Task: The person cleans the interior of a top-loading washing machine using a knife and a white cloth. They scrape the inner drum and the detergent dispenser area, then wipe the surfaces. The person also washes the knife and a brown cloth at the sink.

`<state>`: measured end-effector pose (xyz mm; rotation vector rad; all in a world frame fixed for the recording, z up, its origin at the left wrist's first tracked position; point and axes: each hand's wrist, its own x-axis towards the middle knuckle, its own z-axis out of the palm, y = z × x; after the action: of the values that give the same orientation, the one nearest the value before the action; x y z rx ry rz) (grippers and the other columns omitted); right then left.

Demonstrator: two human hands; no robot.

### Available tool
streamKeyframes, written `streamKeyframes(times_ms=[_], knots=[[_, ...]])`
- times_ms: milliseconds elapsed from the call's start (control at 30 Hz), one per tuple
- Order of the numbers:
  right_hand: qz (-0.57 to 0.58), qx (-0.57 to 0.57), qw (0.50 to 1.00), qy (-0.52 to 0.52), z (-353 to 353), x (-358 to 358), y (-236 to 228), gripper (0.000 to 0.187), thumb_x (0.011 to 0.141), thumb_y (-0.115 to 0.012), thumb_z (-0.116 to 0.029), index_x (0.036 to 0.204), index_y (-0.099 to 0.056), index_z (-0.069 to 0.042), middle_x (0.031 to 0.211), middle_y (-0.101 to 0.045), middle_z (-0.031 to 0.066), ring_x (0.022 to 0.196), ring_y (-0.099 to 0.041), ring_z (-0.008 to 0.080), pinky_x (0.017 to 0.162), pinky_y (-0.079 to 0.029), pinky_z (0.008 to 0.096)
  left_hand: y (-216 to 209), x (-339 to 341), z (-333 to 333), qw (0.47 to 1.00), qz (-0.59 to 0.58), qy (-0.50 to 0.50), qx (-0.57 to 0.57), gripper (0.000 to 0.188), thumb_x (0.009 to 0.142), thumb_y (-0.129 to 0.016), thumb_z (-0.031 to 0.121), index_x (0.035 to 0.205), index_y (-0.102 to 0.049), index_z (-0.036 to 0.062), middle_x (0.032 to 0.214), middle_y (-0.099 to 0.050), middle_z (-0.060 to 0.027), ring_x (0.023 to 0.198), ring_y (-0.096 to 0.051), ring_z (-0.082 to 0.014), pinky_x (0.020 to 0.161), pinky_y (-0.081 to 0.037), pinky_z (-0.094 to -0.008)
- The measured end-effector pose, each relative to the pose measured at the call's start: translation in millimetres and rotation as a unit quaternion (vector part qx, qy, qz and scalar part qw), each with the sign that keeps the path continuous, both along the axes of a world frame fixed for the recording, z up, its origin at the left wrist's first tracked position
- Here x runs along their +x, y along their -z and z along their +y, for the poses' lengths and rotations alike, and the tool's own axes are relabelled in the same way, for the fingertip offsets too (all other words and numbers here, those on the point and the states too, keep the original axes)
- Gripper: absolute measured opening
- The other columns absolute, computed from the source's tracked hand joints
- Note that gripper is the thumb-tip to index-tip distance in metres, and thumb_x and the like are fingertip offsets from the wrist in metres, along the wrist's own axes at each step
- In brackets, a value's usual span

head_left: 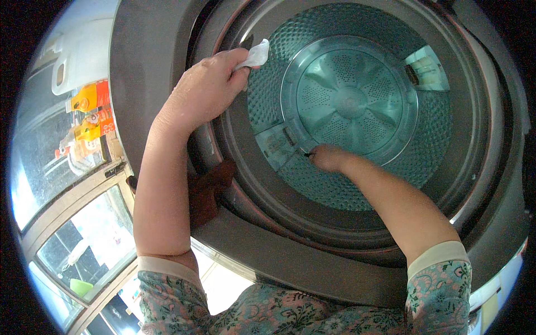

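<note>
A top-loading washing machine [240,234] stands open in front of me, its metal drum [430,123] dimpled and tinted green. At the drum's bottom lies a round pulsator [350,103]. My left hand [206,86] is over the left rim, fingers closed on a small white crumpled wipe [258,54]. Down inside the drum, my right hand [328,158] is closed beside a pale wall panel [274,146]. A small dark tip shows at its fingers; what it belongs to is hidden. A second pale panel [429,70] sits on the far right drum wall.
A dark brown cloth [209,192] rests on the machine's left rim. Beyond the left side are orange packages [92,96], a white plastic container [78,64] and framed glass panes. A green bowl [81,287] shows at lower left.
</note>
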<state>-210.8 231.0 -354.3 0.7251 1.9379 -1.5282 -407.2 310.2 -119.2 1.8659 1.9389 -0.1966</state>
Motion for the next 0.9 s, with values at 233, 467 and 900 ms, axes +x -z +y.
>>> streamKeyframes(times_ms=[233, 467, 900], knots=[[-0.004, 0.029, 0.999, 0.030, -1, -7, 7, 0.030, 0.080, -0.047, -0.021, 0.096, -0.066, -0.005, 0.104, -0.063, 0.0178, 0.094, -0.062, 0.0353, 0.079, -0.050, 0.0456, 2, 0, -2, 1.000, 0.005, 0.021, 0.020, 0.034, 0.087, -0.053, 0.022, 0.114, -0.053, 0.0010, 0.100, -0.061, -0.0219, 0.096, -0.060, -0.0355, 0.084, -0.045, -0.0383], [-0.017, 0.063, 0.998, 0.002, 13, -10, -22, 0.028, 0.078, -0.051, -0.019, 0.096, -0.066, -0.004, 0.102, -0.064, 0.0175, 0.092, -0.063, 0.0338, 0.075, -0.050, 0.0473, 4, -3, -3, 0.998, 0.021, 0.038, 0.034, 0.034, 0.087, -0.051, 0.023, 0.114, -0.054, 0.0017, 0.102, -0.061, -0.0224, 0.098, -0.058, -0.0367, 0.085, -0.045, -0.0411], [-0.029, 0.014, 0.998, 0.057, -13, -5, -1, 0.033, 0.090, -0.047, -0.029, 0.110, -0.060, -0.007, 0.100, -0.063, 0.0176, 0.087, -0.061, 0.0351, 0.078, -0.048, 0.0446, 11, -2, 4, 1.000, 0.003, 0.020, 0.020, 0.035, 0.088, -0.049, 0.026, 0.115, -0.054, 0.0045, 0.100, -0.061, -0.0217, 0.099, -0.058, -0.0365, 0.085, -0.045, -0.0407]])
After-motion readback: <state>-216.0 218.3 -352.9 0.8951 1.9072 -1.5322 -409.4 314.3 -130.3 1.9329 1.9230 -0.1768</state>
